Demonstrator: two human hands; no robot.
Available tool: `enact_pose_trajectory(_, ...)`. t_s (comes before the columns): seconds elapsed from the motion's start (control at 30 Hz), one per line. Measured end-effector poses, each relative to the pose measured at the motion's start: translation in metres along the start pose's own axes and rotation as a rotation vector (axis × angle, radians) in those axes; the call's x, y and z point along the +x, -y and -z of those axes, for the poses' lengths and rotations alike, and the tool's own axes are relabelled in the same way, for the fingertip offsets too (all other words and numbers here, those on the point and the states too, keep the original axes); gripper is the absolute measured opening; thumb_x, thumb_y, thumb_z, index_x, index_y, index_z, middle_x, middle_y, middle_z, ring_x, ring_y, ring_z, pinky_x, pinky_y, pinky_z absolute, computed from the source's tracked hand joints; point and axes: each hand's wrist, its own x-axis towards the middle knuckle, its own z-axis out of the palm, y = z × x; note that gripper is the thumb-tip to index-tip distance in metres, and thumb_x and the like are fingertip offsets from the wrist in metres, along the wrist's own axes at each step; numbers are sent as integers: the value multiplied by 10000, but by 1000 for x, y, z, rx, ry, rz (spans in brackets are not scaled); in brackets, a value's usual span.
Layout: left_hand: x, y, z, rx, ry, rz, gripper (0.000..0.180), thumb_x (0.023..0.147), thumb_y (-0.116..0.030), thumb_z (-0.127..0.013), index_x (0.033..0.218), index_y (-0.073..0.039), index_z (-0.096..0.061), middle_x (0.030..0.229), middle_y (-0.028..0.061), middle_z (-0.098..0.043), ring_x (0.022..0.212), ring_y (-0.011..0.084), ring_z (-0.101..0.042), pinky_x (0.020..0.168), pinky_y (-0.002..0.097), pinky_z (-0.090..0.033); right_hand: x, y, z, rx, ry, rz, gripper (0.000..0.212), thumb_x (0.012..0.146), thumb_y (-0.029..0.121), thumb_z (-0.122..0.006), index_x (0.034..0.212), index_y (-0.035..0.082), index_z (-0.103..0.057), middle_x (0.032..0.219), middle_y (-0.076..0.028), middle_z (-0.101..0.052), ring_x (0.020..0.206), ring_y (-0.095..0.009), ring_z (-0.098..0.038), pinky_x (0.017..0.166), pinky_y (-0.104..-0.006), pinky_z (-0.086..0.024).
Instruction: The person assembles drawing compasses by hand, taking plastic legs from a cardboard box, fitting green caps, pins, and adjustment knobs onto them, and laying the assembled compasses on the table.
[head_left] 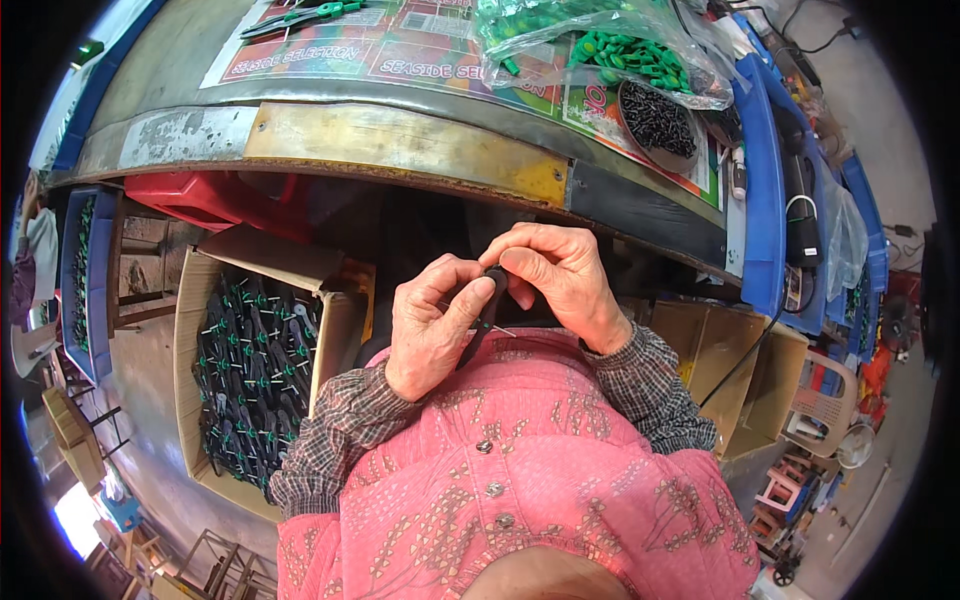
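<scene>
At frame centre, a slim black plastic piece [487, 316] is pinched by bent fingers of the left hand [430, 320] and right hand [560, 275]. A brown cardboard box [336, 335], filled with similar pieces [255, 360], is seen at left.

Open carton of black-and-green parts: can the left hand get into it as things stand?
Probably yes: the carton stands open beside the left sleeve, most of its parts uncovered. But the left hand holds a dark piece and would likely have to let go first.
</scene>
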Motion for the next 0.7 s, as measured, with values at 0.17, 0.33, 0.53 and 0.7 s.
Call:
enact_pose_trajectory(0.17,1,1,-2,90,10,-54,157,922,-117,-641,918,40,-647,781,26,-558,698,75,-500,630,226,-417,5,-4,3,91,42,-34,180,959,160,-613,917,-2,-678,663,16,-582,531,-34,-490,476,-188,-392)
enact_pose_trajectory(0.33,2,1,-4,49,-9,-92,151,926,-112,-637,920,38,-648,787,30,-571,726,77,-505,649,227,-421,11,1,2,110,66,-55,198,956,170,-620,882,-7,-667,676,7,-600,526,-39,-501,466,-188,-398)
enact_pose_trajectory(0.53,0,5,-3,25,-67,-47,146,924,-110,-639,924,36,-649,805,27,-577,720,75,-498,651,229,-418,8,-11,-4,40,-31,75,154,938,136,-643,897,-8,-680,705,5,-616,545,-37,-519,484,-186,-412)
enact_pose_trajectory(0.7,4,3,0,62,-36,-57,147,942,-116,-618,931,29,-643,813,-2,-561,739,57,-488,661,214,-408,6,-11,-5,21,-67,58,145,940,133,-639,925,-6,-677,722,8,-617,552,-36,-523,492,-187,-418)
